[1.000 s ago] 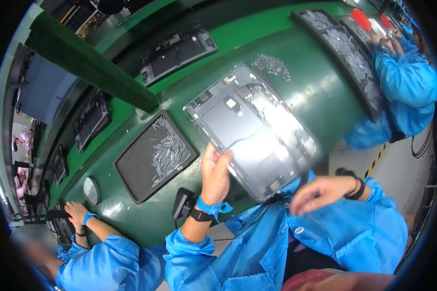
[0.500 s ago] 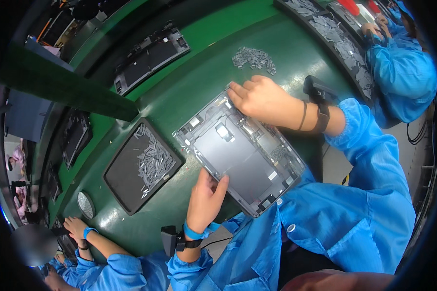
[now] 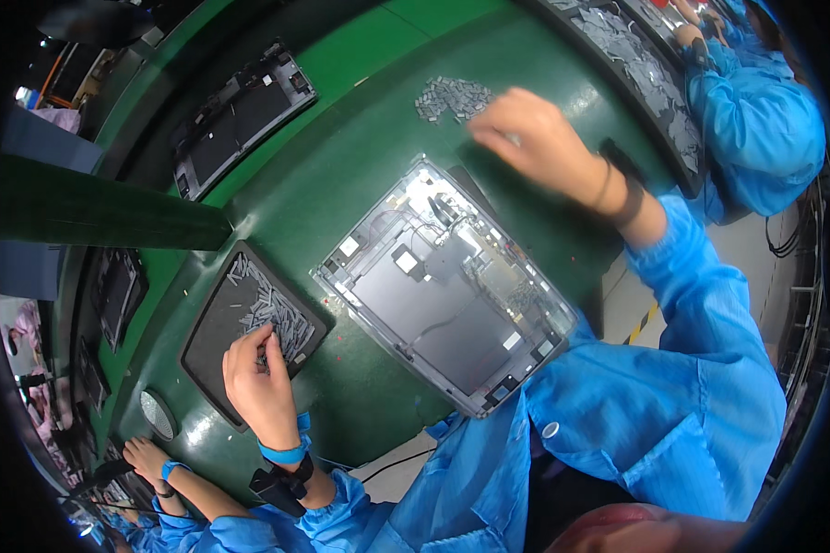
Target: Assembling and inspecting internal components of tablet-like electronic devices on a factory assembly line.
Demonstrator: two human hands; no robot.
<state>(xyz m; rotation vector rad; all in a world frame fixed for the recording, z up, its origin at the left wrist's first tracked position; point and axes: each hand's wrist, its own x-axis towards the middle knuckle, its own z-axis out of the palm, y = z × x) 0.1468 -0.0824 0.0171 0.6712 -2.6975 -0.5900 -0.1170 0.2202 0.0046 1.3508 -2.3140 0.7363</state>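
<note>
A dark grey device casing with bare circuit boards and cables, like an opened laptop or tablet, lies tilted at the front edge of the green bench, untouched by either hand. My left hand is over the right part of a black tray. Its thumb and fingers come together by a heap of thin grey strips; whatever they pinch is hidden. Beyond the casing, my right hand is raised and blurred, close to a pile of small grey pieces.
A long black tray of flat grey pieces runs along the right. Another casing lies at the far left, beyond a green post. A round grey dish sits near a co-worker's hand. Another person in blue works at right.
Both hands have left the casing. My left hand moved left to the tray of strips, and my right hand moved up and right toward the pile of small pieces.
</note>
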